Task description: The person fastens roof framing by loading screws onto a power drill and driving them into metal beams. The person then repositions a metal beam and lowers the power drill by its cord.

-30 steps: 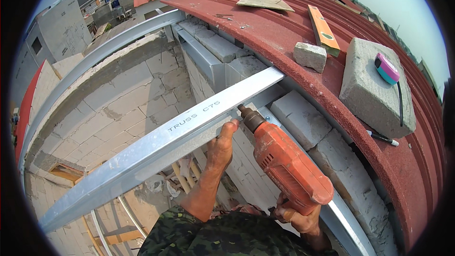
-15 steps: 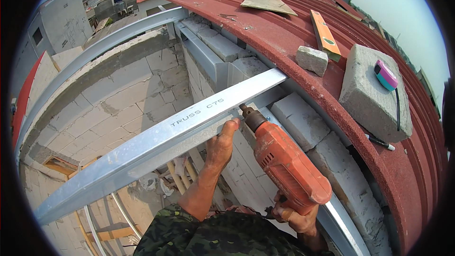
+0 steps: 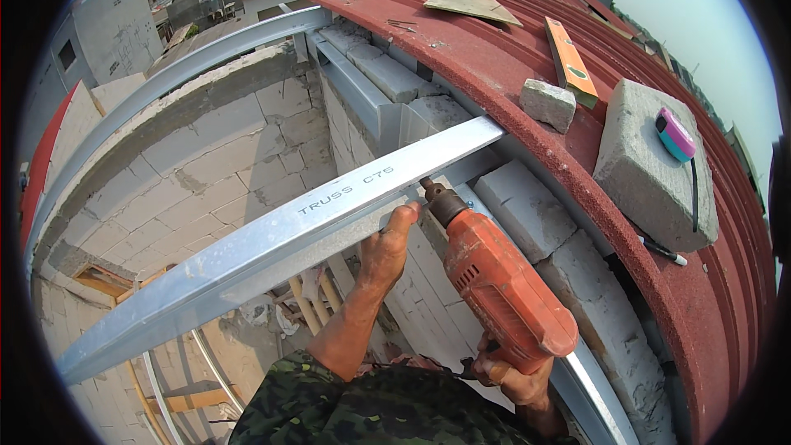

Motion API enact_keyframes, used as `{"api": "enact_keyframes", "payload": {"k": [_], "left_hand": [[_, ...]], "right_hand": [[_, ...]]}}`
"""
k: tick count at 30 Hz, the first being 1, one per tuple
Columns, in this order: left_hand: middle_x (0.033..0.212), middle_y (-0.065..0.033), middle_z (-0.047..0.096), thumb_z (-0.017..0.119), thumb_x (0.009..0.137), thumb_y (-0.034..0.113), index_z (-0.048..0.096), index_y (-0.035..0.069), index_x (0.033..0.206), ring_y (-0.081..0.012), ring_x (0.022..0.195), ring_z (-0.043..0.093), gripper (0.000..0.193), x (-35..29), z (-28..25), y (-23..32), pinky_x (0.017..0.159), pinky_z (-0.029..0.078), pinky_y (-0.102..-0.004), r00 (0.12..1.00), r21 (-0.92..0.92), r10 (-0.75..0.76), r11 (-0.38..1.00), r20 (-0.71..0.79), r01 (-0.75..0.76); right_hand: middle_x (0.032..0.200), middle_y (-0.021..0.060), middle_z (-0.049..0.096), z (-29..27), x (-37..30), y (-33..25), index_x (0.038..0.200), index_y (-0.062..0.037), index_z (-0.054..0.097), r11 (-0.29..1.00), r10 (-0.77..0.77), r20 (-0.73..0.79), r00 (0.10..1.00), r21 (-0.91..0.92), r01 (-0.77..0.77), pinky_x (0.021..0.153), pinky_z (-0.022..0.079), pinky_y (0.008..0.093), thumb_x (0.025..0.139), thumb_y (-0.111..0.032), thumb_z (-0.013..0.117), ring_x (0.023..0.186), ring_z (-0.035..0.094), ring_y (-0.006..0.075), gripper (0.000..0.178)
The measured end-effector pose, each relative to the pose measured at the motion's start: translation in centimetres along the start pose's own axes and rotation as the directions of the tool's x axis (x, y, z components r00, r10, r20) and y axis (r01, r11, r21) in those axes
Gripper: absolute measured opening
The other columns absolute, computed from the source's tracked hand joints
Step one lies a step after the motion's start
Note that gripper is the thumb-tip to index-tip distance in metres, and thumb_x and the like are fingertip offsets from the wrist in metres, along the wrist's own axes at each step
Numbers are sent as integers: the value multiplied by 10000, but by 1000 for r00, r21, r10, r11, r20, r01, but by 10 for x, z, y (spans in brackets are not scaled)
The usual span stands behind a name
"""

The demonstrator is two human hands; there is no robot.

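A long grey steel channel [image 3: 272,235] runs from lower left up to the block wall top by the roof edge. My left hand [image 3: 389,243] grips its lower lip from beneath. My right hand [image 3: 515,375] holds the handle of an orange power drill [image 3: 503,288]. The drill's chuck tip [image 3: 428,189] touches the side of the channel just right of my left hand's fingers.
A red corrugated roof [image 3: 717,280] curves along the right. On it lie a grey block [image 3: 647,165] with a pink and teal tape measure [image 3: 676,133], a smaller block [image 3: 548,105], an orange level [image 3: 568,62], a board [image 3: 470,2] and a marker [image 3: 659,249]. Left is a deep drop beside the block walls [image 3: 239,148].
Hands, drill and channel keep the same grip and contact. The view has shifted slightly, nothing else moved.
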State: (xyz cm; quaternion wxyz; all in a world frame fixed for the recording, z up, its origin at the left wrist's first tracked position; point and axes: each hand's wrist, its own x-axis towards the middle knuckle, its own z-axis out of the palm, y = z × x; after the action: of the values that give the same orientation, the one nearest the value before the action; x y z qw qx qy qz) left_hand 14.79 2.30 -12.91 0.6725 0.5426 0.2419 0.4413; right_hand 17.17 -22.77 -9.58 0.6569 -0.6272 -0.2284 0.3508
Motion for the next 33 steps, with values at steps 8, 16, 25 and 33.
{"api": "enact_keyframes", "payload": {"k": [8,16,25,33], "left_hand": [[862,-33,599,617,817,151,644,-4,930,-147,784,532,193,0,-1,0,744,439,-308,1000,-12,8,1000,23,-8],[849,-34,599,625,818,156,638,-8,911,-152,771,538,189,0,-1,-4,730,443,-311,999,-45,36,998,12,-35],[850,-32,601,628,814,146,643,-6,912,-150,776,539,182,0,1,-3,742,443,-303,1000,-27,-2,1000,-1,2],[857,-37,606,612,808,146,647,-6,921,-152,782,540,192,0,0,0,750,441,-306,1000,-7,-3,1000,5,3]], "right_hand": [[842,79,625,1,1,2,1060,43,580,996,-82,17,996,47,81,611,490,286,666,44,627,703,602,156,397],[851,89,627,2,-1,2,1081,56,572,995,-20,-10,1000,94,21,601,493,295,673,54,632,689,604,156,412],[887,101,640,-3,-1,5,1129,71,561,997,-14,3,1000,80,14,645,507,298,697,38,658,729,615,157,445],[894,93,633,-3,-1,5,1133,69,560,997,-3,23,1000,81,1,637,501,291,701,45,650,724,612,155,442]]}}
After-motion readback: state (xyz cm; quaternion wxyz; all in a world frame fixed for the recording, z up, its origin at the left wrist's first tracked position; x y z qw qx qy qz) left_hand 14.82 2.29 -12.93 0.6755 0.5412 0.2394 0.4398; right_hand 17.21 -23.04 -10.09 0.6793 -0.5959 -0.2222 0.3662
